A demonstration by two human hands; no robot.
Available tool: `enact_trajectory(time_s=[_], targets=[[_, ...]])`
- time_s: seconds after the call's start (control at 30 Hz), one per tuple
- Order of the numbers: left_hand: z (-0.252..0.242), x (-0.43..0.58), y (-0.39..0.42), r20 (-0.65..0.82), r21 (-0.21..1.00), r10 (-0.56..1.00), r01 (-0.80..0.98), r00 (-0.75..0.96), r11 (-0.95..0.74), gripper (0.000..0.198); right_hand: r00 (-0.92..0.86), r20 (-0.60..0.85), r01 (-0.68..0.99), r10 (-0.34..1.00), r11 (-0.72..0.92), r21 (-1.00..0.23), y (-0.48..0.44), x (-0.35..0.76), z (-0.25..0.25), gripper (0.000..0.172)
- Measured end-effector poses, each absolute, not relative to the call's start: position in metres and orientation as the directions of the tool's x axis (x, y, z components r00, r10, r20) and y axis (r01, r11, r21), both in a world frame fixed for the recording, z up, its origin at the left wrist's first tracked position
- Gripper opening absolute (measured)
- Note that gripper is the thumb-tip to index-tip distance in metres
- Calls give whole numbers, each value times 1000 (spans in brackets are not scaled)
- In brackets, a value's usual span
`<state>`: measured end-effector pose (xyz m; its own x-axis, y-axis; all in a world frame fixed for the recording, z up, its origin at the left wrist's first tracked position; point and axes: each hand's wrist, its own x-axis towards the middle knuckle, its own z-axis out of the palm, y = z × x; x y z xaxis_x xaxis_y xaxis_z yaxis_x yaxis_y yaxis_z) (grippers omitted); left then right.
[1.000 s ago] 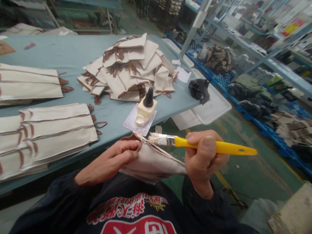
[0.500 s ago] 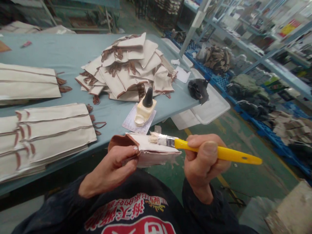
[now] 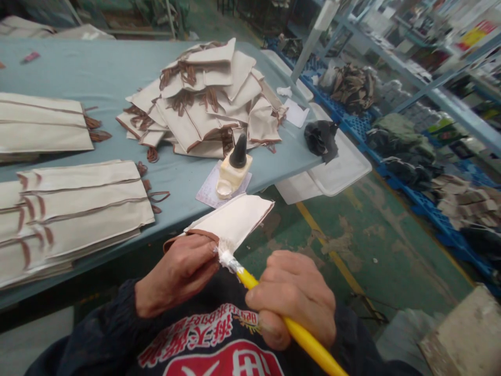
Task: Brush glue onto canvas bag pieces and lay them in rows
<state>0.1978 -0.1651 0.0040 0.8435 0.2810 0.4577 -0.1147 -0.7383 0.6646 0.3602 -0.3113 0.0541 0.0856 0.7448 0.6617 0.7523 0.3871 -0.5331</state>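
Observation:
My left hand [image 3: 183,271] pinches the brown-trimmed end of a cream fabric piece [image 3: 238,216], which juts out past the table's near edge. In my right hand [image 3: 293,297] is a yellow-handled paintbrush [image 3: 250,279], gripped around its handle. Its bristles, coated in white, press on the piece's near edge, close to my left fingertips. Just beyond the piece, a cream bottle with a black cone-shaped top [image 3: 237,167] stands on a pale card [image 3: 207,190].
A loose heap of cream pieces with brown ties [image 3: 203,104] lies on the blue-green table [image 3: 117,68]. Neat stacks [image 3: 86,209] of similar pieces sit at left. A crumpled black bag [image 3: 321,141] rests at the right corner, above a white tray [image 3: 348,167]. Blue pallets [image 3: 356,125] carry bundles.
The brush has swung down and left, from the top of the fabric piece to its near edge beside my left hand. The piece has been turned so its broad face shows.

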Motion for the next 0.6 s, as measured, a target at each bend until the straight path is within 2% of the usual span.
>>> enact_trajectory(time_s=[0.1,0.27,0.4,0.43,0.5,0.6], targets=[[1,198,-165,480,647,279,-121,831,-753,29,62,698,753,713,426,-502,-312,368,58,33],[-3,200,-166,501,585,266,-96,824,-805,28,204,672,769,711,309,-560,-307,371,63,33],[-2,202,-164,519,543,248,-92,818,-834,27,134,674,686,726,423,-592,-304,359,55,33],[-1,202,-164,519,544,244,-96,819,-834,26,189,684,661,705,423,-619,-304,357,51,33],[0,202,-163,520,549,243,-101,819,-830,25,412,651,588,637,360,-725,-304,356,43,33],[-2,202,-164,525,559,254,-105,813,-822,25,731,386,316,563,223,-922,-299,365,33,35]])
